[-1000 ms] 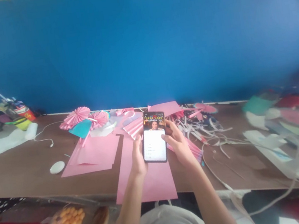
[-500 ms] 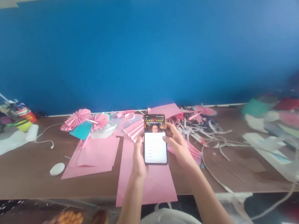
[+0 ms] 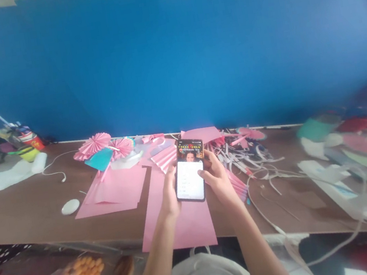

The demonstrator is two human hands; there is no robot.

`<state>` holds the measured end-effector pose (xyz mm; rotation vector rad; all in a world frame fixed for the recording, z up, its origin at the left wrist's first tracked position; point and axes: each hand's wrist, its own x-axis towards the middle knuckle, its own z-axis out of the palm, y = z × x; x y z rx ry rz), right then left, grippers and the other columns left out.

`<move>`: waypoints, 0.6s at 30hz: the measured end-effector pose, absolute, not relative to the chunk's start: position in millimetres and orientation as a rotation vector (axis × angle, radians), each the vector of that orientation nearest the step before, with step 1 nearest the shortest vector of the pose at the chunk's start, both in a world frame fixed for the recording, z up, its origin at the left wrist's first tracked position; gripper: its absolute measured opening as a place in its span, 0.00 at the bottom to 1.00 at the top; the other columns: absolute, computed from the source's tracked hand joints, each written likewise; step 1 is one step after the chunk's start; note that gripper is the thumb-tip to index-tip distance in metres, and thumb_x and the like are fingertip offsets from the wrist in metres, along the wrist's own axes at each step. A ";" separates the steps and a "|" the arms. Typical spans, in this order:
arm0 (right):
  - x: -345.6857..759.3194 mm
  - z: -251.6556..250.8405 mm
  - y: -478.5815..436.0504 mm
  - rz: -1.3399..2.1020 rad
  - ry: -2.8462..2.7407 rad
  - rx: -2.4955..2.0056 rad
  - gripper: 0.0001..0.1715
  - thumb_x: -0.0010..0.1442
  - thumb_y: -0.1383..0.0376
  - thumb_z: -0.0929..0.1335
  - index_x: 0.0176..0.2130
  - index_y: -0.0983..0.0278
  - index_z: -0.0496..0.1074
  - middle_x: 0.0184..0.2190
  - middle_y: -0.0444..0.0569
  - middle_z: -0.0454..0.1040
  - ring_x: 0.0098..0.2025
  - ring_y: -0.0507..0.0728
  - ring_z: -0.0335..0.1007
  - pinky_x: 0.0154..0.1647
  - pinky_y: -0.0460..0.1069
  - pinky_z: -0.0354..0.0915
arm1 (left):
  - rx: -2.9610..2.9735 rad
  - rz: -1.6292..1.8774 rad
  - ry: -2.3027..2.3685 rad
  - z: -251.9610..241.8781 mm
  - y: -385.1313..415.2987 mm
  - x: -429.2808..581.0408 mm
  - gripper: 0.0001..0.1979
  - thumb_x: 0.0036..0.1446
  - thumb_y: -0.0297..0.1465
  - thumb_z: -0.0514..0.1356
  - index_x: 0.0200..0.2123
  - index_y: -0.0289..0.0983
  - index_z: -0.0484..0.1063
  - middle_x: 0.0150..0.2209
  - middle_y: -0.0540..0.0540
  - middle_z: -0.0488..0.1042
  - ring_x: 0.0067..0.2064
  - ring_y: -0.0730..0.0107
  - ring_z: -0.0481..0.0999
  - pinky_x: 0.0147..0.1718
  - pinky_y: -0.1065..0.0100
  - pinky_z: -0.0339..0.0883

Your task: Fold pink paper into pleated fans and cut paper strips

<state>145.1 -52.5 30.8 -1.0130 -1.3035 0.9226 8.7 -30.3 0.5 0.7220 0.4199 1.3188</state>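
Holding smartphone, long axis pointing forward

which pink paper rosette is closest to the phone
The smaller rosette, just right of the teal paper; the larger rosette sits further left, away from the phone.

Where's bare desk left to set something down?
Brown desktop shows left of the pink paper sheets, around the white mouse, and between the looped white cable and the white papers. Crowded: behind the phone, where pink paper fans and cut paper strips pile up.
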 end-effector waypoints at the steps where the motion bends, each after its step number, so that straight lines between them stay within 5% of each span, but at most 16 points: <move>1: 146.0 30.5 -53.1 0.931 -1.310 -1.005 0.32 0.58 0.70 0.67 0.61 0.58 0.63 0.57 0.51 0.73 0.56 0.63 0.72 0.54 0.57 0.70 | 0.721 1.317 0.421 0.2 -29.9 8.5 0.24 0.65 0.45 0.56 0.58 0.39 0.71 0.48 0.43 0.80 0.50 0.52 0.79 0.47 0.59 0.71; 18: 151.2 28.5 -57.4 1.014 -1.415 -0.922 0.40 0.61 0.67 0.70 0.67 0.53 0.55 0.65 0.50 0.65 0.64 0.63 0.65 0.60 0.58 0.69 | 0.705 1.319 0.326 2.7 -29.2 9.2 0.23 0.64 0.43 0.56 0.58 0.38 0.71 0.48 0.42 0.80 0.51 0.52 0.78 0.50 0.55 0.70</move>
